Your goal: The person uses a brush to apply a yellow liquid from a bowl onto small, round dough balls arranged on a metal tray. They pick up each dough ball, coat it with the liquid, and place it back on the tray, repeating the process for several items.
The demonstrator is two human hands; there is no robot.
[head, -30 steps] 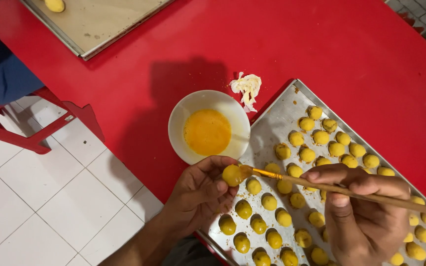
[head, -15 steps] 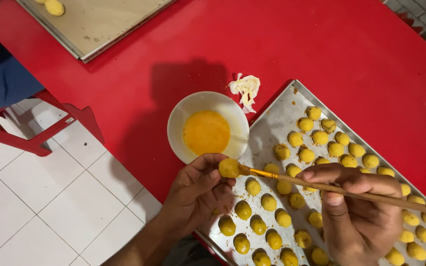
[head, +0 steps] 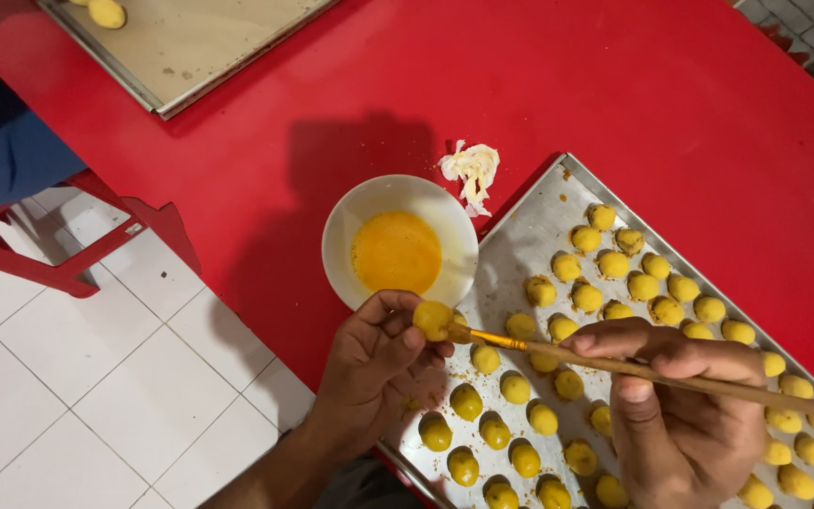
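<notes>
Fingertips (head: 414, 332) of the left hand (head: 379, 368) are closed on one small yellow dough ball (head: 432, 320), pinched between thumb and forefinger and lifted clear of the metal baking tray (head: 529, 250). Right hand (head: 680, 415) fingers are closed around the wooden handle of a thin brush (head: 652, 372); the bristle end touches the held ball on its tray-facing side.

Head view, landmark: the white bowl (head: 346, 221) of orange-yellow egg wash.

1. Change from one second ago: the held ball now sits higher and closer to the bowl, just below its near rim, while the brush tip has followed it. Judgement: the ball is being coated in hand, and it has not yet gone back to a tray slot.
2. The tray lies just right of the bowl, its near corner almost touching the rim. Rows of yellow balls (head: 614, 273) fill it; those nearest the hands look glossier, though I cannot tell for certain that they are coated.
3. A crumpled white scrap (head: 472, 170) lies just above the bowl's right edge, on the red table (head: 614, 85).
4. A second, nearly bare tray (head: 200, 57) sits well above and left of the bowl, with one dough piece (head: 105, 12) at its far end.
5. A red stool frame (head: 68, 254) stands left of the bowl, over white floor tiles (head: 68, 396).
</notes>
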